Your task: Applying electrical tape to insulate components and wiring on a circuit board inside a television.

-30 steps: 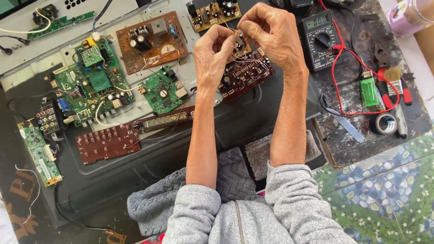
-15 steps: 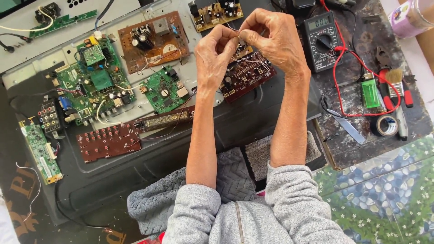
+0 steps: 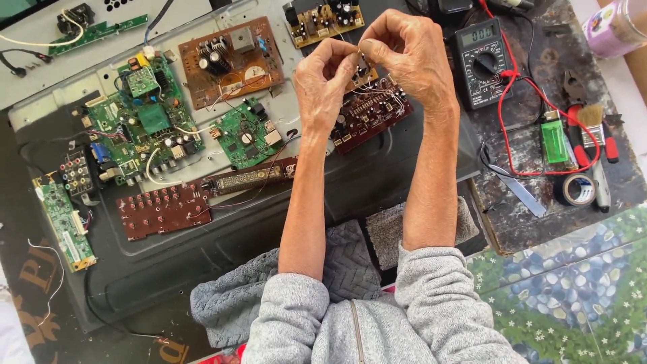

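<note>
Left hand (image 3: pixel 325 82): my fingertips pinch a thin wire (image 3: pixel 358 56).
Right hand (image 3: pixel 409 55): pinching the same wire.
Below my hands: dark red circuit board (image 3: pixel 373 113).

Your two forearms run up side by side from the grey sleeves pushed back to the elbows, nearly parallel and a little apart, and they draw together at the top. Your left hand (image 3: pixel 323 84) shows its back to the camera, wrist straight, fingers curled in and thumb and forefinger pinched shut at its upper right. Your right hand (image 3: pixel 408 57) sits just beside it and slightly higher, wrist bent inward, knuckles up, its fingertips (image 3: pixel 367 48) closed in a fine pinch that meets the left grip.
</note>
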